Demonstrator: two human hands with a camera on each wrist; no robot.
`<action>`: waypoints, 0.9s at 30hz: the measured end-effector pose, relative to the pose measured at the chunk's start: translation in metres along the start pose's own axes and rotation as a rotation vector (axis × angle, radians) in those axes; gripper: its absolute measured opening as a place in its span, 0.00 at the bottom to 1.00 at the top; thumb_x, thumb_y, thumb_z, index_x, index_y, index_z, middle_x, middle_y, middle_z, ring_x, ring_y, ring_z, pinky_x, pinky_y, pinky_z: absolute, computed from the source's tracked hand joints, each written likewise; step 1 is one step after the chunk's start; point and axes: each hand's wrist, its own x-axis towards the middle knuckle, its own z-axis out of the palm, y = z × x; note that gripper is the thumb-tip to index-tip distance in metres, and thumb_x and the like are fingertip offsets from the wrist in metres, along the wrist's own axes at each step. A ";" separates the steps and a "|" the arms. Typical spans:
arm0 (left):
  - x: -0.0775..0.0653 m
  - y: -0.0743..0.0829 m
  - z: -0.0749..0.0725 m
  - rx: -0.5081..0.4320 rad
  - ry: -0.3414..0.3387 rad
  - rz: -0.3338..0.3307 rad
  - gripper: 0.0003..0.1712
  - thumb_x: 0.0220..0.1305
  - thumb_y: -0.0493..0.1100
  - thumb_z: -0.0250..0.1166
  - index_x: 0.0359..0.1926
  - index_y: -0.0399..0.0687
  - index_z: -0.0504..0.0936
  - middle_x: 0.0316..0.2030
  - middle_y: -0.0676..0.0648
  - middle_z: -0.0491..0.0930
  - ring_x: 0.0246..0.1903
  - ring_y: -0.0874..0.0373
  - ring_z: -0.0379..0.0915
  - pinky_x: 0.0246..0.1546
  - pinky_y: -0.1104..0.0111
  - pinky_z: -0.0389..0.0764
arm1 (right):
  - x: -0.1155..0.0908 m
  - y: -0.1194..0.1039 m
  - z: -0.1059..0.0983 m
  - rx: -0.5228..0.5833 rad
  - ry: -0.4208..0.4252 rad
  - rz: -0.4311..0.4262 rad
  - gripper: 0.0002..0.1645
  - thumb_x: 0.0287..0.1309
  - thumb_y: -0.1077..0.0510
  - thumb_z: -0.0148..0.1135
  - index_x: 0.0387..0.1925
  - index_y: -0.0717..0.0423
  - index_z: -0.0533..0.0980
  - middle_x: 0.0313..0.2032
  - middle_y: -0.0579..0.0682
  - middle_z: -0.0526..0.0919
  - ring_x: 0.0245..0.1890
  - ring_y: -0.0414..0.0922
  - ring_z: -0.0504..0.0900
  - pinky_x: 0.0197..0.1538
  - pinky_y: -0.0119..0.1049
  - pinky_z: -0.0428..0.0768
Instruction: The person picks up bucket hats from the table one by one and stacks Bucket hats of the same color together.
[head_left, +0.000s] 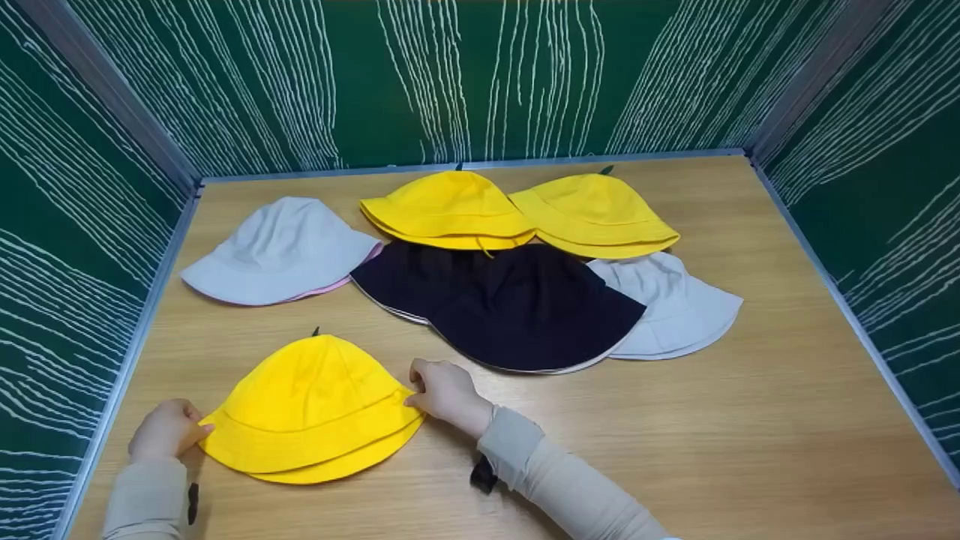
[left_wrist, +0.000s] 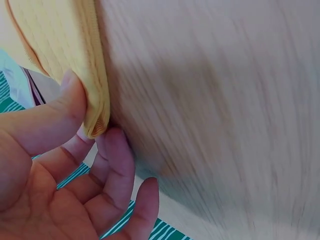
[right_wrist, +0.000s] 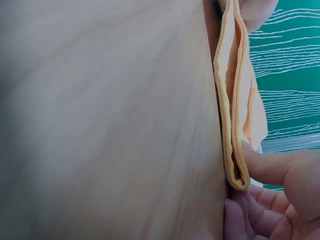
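Observation:
A yellow bucket hat (head_left: 315, 405) with a small dark green stem on its crown lies folded flat at the front left of the table. Its two brim layers are offset along the front edge. My left hand (head_left: 166, 429) pinches the left corner of the brim; in the left wrist view the thumb (left_wrist: 65, 100) presses on top, with fingers underneath. At the opposite corner, my right hand (head_left: 450, 391) pinches the brim between thumb and fingers. The right wrist view shows the folded brim (right_wrist: 235, 100) edge-on, its layers slightly apart near the table surface.
Behind lie two more yellow hats (head_left: 450, 202) (head_left: 596, 210), overlapping dark navy hats (head_left: 540, 315), a pale grey hat (head_left: 281, 251) at left and another pale hat (head_left: 675, 307) at right. Green walls (head_left: 525, 75) with white streaks enclose the wooden table (head_left: 787, 420) at back and sides.

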 end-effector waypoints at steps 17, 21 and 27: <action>-0.018 0.024 -0.003 -0.070 0.062 -0.003 0.23 0.67 0.44 0.57 0.54 0.28 0.68 0.49 0.28 0.71 0.43 0.39 0.66 0.50 0.48 0.72 | -0.007 0.030 -0.034 0.318 -0.105 -0.017 0.09 0.54 0.57 0.63 0.36 0.57 0.78 0.23 0.47 0.82 0.20 0.36 0.72 0.27 0.27 0.69; -0.028 0.052 0.007 -0.089 0.146 0.102 0.25 0.70 0.47 0.54 0.57 0.28 0.68 0.51 0.28 0.71 0.44 0.39 0.67 0.54 0.47 0.70 | -0.010 0.033 -0.043 0.345 -0.117 -0.008 0.10 0.58 0.57 0.61 0.39 0.58 0.78 0.28 0.52 0.85 0.22 0.37 0.74 0.29 0.28 0.70; -0.046 0.095 0.027 -0.118 0.237 0.322 0.22 0.68 0.47 0.56 0.51 0.31 0.74 0.45 0.32 0.77 0.41 0.43 0.72 0.49 0.51 0.75 | -0.016 0.045 -0.050 0.403 -0.114 0.013 0.10 0.61 0.56 0.59 0.40 0.58 0.77 0.29 0.53 0.85 0.25 0.42 0.79 0.29 0.28 0.71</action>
